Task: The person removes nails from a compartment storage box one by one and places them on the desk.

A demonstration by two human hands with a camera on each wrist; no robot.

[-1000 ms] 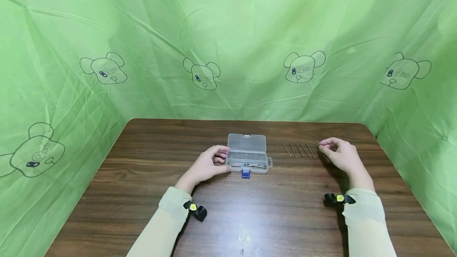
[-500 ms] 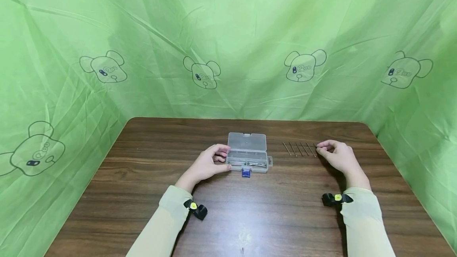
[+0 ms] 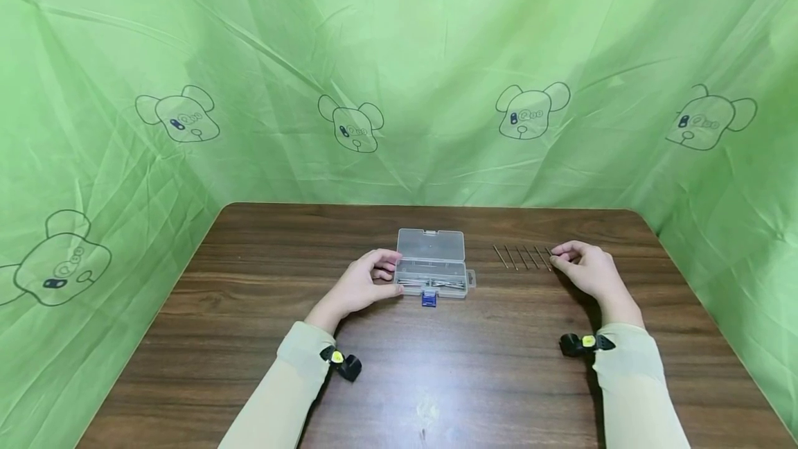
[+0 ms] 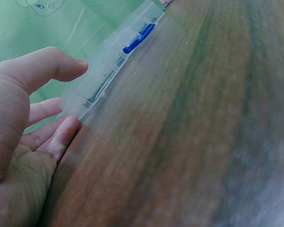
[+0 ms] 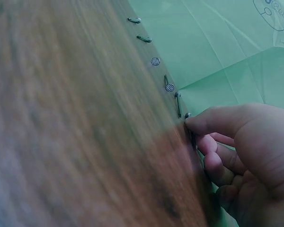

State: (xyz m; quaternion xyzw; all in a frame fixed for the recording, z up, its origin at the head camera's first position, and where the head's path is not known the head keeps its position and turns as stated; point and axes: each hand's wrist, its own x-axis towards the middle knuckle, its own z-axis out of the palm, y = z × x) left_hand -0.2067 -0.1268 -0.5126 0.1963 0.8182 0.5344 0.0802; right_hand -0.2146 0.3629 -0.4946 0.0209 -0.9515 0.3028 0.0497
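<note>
A clear plastic storage box (image 3: pixel 430 246) lies open on the table, its lid folded back and its blue latch (image 3: pixel 429 298) hanging at the front. Several metal nails (image 4: pixel 101 88) lie inside. My left hand (image 3: pixel 357 284) holds the box's left end, thumb by the front corner and fingers at the side and back. To the right of the box, several nails (image 3: pixel 521 258) lie slanted in a row, with textured heads (image 5: pixel 169 88) in the right wrist view. At the row's right end my right hand (image 3: pixel 589 271) pinches another nail (image 5: pixel 188 116) between thumb and fingers, mostly hidden.
The brown wooden table (image 3: pixel 399 380) carries the box and the nails. Green cloth (image 3: pixel 424 33) with printed bear heads hangs behind and on both sides. Black wrist cameras (image 3: pixel 580 344) are strapped over both sleeves.
My right hand has moved slightly left and brought its nail down beside the row's right end. The left hand stays on the box. The view has shifted a little.
</note>
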